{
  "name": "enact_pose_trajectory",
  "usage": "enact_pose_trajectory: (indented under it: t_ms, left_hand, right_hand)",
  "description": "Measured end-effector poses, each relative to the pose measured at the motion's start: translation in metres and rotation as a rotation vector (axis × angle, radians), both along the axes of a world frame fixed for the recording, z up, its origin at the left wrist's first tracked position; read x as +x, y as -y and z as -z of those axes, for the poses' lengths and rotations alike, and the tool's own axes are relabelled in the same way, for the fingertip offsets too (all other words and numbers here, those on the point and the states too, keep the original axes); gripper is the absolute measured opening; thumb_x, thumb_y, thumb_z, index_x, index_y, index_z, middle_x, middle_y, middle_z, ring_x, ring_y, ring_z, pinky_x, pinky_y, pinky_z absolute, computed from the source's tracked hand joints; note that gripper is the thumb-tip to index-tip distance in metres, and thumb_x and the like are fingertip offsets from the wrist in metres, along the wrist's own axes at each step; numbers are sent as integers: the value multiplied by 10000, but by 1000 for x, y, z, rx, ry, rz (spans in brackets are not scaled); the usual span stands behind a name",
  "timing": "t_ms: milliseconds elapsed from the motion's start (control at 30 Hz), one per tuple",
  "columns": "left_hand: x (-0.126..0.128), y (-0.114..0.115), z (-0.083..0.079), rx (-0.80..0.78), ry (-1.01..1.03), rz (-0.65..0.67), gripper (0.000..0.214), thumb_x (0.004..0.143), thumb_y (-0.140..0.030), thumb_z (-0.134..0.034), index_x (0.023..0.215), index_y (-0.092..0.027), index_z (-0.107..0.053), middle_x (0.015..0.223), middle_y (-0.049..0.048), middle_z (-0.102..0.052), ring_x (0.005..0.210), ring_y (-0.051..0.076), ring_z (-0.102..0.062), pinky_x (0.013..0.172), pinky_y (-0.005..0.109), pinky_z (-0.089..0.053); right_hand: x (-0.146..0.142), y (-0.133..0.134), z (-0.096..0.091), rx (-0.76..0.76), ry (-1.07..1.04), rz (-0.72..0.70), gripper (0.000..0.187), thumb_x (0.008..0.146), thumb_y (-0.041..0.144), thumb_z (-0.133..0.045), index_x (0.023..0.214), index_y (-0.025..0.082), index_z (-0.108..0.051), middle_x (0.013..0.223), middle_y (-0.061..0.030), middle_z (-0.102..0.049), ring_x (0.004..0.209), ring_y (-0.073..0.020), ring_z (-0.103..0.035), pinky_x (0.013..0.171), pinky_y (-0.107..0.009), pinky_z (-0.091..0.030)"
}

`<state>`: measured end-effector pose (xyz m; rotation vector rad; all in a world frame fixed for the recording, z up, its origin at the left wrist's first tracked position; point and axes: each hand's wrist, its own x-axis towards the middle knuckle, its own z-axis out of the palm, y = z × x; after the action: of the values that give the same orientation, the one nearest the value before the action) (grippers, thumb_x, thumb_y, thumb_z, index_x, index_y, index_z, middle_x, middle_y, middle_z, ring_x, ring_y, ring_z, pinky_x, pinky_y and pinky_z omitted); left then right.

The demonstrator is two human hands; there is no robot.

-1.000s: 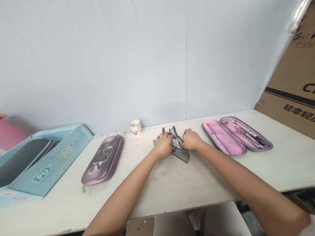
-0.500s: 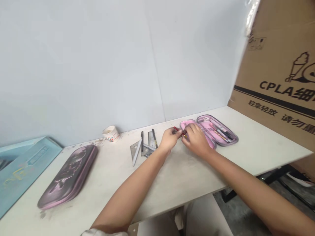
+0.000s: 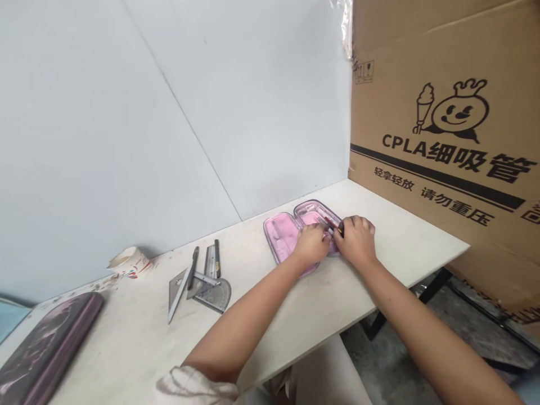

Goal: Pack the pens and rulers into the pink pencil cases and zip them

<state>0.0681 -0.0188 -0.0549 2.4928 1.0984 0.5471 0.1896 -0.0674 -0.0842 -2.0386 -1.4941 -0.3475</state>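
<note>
An open pencil case (image 3: 282, 232) with a pink lining lies on the table, its far half holding pens and pencils. My right hand (image 3: 358, 239) is over the right edge of that half, fingers closed on a red pencil (image 3: 330, 221) that lies slantwise above the other contents. My left hand (image 3: 313, 245) rests over the middle of the case with bent fingers close to the right hand. Its fingertips are partly hidden, and what they grip cannot be made out.
Left of the case lie a protractor (image 3: 214, 295), a ruler (image 3: 210, 260), a black pen (image 3: 193, 267) and a white pointed stick (image 3: 179, 295). A paper cup (image 3: 130, 263) lies by the wall. A closed dark pencil case (image 3: 46, 354) is at the left. A cardboard box (image 3: 439, 185) stands right.
Both hands have moved from in front of the pencil case to over it, bringing the red pencil into its far half. My view has turned to the right.
</note>
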Motion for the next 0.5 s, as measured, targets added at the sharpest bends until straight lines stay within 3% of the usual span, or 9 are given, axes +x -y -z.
enact_pose_trajectory:
  t_ms: [100,267,500]
  left_hand:
    - [1,1,3,78,-104,12,262,814,-223,-429,996,-146,-601,1062,121,-618,1028,234,-543,938,373,-382]
    - [-17,4,0,114,-89,-7,321,829,-238,-401,1066,-136,-593,1114,115,-599,1075,225,-514,963,364,-366]
    - [-88,22,-13,101,-62,-105,325,833,-251,-399,1058,-142,-607,1183,110,-560,1129,229,-480,994,363,-344]
  right_hand:
    - [1,-2,2,-39,-25,15,269,807,344,-430,878,135,-583,913,-167,-570,922,-299,-467,812,-428,-319]
    - [0,2,2,-15,-4,3,260,815,317,-415,875,137,-592,903,-161,-574,919,-296,-471,806,-419,-319]
    - [2,9,6,-42,66,16,314,821,336,-400,885,117,-615,901,-173,-576,899,-294,-476,778,-411,-319]
